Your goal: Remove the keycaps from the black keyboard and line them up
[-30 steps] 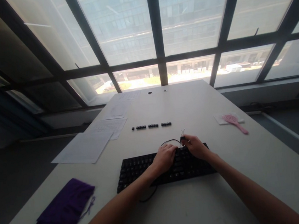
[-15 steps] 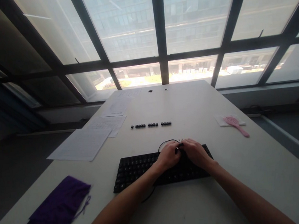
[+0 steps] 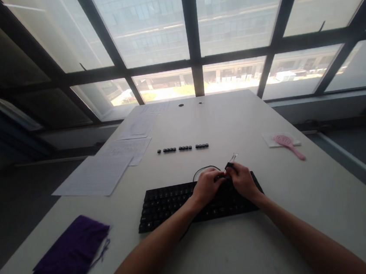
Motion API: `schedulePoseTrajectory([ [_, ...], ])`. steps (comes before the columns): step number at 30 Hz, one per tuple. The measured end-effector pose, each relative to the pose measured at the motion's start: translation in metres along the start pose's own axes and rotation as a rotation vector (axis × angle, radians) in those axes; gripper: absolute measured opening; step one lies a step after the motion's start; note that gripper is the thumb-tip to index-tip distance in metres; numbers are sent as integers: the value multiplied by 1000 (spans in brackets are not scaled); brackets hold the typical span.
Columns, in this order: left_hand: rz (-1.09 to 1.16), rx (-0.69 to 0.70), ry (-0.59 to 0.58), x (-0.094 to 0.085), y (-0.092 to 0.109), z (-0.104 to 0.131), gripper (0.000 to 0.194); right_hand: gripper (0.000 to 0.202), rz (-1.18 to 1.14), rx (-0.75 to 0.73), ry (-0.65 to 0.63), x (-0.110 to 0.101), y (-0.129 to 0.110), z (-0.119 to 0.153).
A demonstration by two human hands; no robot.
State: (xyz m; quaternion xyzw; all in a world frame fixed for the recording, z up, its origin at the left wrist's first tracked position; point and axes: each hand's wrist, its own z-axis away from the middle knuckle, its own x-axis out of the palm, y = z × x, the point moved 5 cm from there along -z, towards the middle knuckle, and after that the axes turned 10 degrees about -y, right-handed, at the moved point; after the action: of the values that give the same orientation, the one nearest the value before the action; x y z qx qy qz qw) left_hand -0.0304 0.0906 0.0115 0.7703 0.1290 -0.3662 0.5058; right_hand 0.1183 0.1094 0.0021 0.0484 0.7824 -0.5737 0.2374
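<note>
Currently | wire tool point(image 3: 229, 165), pinched in right hand point(image 3: 243, 181), apparently being adjusted over keyboard point(image 3: 167, 204), lower centre | left hand point(image 3: 206, 184) curled, hold cannot be told | loose keycaps point(image 3: 185, 148) mid-frame | careful fingertip alignment seemingly required

The black rectangular plastic keyboard point(image 3: 165, 205) looks matt, as do the small black plastic keycaps point(image 3: 185, 148) farther off. The slim black-and-silver tool point(image 3: 229, 165) has shiny, metal-looking wires. Near left, the purple cloth pouch point(image 3: 69, 255) is soft and creased; far left lie smooth white paper sheets point(image 3: 94, 177). The broad white tabletop point(image 3: 234, 123) is smooth, with a faint sheen; right, the pink oval-headed hairbrush point(image 3: 287, 143) looks plastic.
</note>
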Motion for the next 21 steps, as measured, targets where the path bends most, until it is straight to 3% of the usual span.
schedulePoseTrajectory([
  [9, -58, 36, 126, -3, 7, 9, 29, 22, -106, 8, 32, 2, -3, -1],
  [17, -323, 137, 71, 6, 13, 9, 28, 22, -57, -71, 49, 0, -2, -2],
  [21, -247, 146, 81, 2, 18, 11, 20, 22, -55, -64, 41, 0, -2, -1],
])
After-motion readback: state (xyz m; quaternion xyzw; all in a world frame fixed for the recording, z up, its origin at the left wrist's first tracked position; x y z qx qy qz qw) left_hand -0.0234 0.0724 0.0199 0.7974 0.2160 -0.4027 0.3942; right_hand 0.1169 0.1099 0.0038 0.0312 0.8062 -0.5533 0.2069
